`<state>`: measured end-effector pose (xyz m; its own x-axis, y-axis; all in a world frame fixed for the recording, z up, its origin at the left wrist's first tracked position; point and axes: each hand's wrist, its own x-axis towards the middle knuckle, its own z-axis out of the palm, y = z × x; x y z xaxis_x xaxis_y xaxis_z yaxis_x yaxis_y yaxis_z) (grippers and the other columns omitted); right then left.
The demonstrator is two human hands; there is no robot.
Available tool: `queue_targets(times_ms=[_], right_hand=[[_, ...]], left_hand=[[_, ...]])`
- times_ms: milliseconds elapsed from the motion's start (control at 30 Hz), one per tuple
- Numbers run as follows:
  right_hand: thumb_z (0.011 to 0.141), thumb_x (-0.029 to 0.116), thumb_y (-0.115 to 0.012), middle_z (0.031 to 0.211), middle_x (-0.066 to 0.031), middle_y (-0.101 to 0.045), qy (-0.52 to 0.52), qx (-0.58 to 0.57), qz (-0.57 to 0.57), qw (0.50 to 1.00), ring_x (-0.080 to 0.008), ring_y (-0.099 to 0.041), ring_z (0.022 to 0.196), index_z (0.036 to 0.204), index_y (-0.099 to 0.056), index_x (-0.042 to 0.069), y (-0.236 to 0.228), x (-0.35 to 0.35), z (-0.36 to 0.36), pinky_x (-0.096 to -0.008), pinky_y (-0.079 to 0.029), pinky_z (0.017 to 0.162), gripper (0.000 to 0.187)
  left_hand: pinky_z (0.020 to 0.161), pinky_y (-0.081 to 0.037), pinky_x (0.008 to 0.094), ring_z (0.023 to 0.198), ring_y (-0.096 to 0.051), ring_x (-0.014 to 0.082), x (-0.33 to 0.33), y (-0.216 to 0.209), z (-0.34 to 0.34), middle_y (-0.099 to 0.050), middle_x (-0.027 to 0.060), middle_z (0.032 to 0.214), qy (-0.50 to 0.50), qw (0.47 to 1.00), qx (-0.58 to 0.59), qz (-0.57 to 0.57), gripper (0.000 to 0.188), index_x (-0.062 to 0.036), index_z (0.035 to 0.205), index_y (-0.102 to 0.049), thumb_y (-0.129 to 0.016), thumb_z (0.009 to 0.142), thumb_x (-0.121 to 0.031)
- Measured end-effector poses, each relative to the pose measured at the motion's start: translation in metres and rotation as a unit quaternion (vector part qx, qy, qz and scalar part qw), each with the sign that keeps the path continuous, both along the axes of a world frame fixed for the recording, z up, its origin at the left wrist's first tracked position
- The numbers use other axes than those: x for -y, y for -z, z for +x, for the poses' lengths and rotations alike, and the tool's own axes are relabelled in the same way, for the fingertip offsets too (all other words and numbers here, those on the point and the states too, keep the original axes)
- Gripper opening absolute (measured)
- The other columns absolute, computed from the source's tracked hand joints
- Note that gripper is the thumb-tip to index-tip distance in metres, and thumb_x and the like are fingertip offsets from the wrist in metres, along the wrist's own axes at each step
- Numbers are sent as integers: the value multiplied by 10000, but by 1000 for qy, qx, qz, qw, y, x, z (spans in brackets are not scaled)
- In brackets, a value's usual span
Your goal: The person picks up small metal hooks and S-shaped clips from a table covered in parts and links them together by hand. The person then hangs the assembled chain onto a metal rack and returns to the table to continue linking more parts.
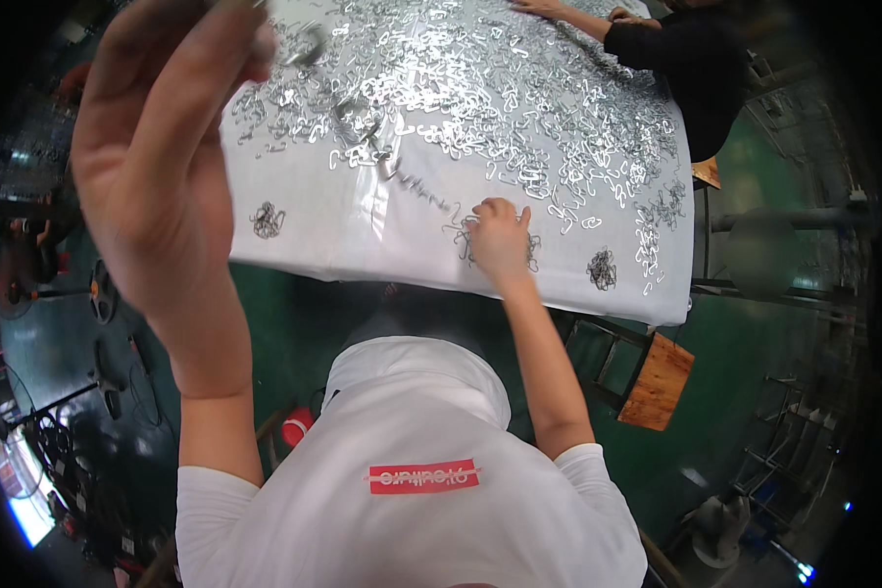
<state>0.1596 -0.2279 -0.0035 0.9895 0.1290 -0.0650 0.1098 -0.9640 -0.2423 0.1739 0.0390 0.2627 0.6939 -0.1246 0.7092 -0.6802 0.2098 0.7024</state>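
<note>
My left hand (157,147) is raised high and close to the camera at the upper left, its fingers pinched on the end of a chain of bent wire links. The chain (416,186) slants down from there toward my right hand, blurred near the top. Over the table's near edge, my right hand (500,240) is curled down on a small dark heap of wire links (466,239). What its fingertips grip is hidden under the hand.
Loose shiny wire links (441,88) cover much of the white-covered table (304,216). Small dark wire heaps lie near its front edge, at left (267,220) and right (602,269). Another person (691,69) works at the far right. A wooden stool (657,382) stands below the right corner.
</note>
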Motion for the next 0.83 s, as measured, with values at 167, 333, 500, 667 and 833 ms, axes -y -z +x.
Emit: queue_targets(times_ms=[167, 333, 500, 667, 833], right_hand=[[842, 234, -632, 1328, -127, -491, -74, 73, -34, 994, -300, -378, 1315, 1216, -535, -1, 75, -21, -20, -602, -161, 1104, 452], [859, 234, -599, 1393, -155, -450, -94, 69, 30, 993, -318, -345, 1348, 1284, -489, -22, 92, -16, -26, -561, -135, 1132, 509], [860, 193, -590, 1347, -149, -487, -141, 83, 97, 982, -314, -392, 1311, 1224, -559, 129, 76, -5, -15, -560, -239, 1097, 371], [777, 191, -692, 1271, -142, -526, 39, 84, 29, 995, -344, -446, 1235, 1180, -589, 154, 60, 23, -23, -576, -301, 1047, 417], [746, 175, -739, 1341, -131, -462, 29, 49, 243, 968, -335, -375, 1292, 1169, -596, 152, 83, 61, -9, -660, -333, 968, 448]], left_hand=[[808, -455, 311, 845, -561, 203, 22, 35, -72, -600, 152, 950, -110, 990, -79, -49, 206, 44, 1044, -547, -588, 856, -29], [764, -451, 307, 834, -534, 193, 32, 86, -137, -572, 99, 893, -176, 974, -137, -40, 162, -6, 945, -557, -643, 808, 8], [729, -454, 321, 829, -544, 211, 28, 136, -184, -583, 92, 903, -190, 963, -185, -33, 158, -10, 901, -591, -641, 776, 72], [734, -454, 320, 824, -561, 215, 25, 169, -212, -600, 90, 885, -188, 957, -220, -26, 184, -10, 897, -614, -652, 751, 97], [766, -456, 324, 860, -566, 213, 18, 190, -222, -618, 84, 912, -150, 956, -252, -5, 220, -18, 924, -630, -674, 742, 97]])
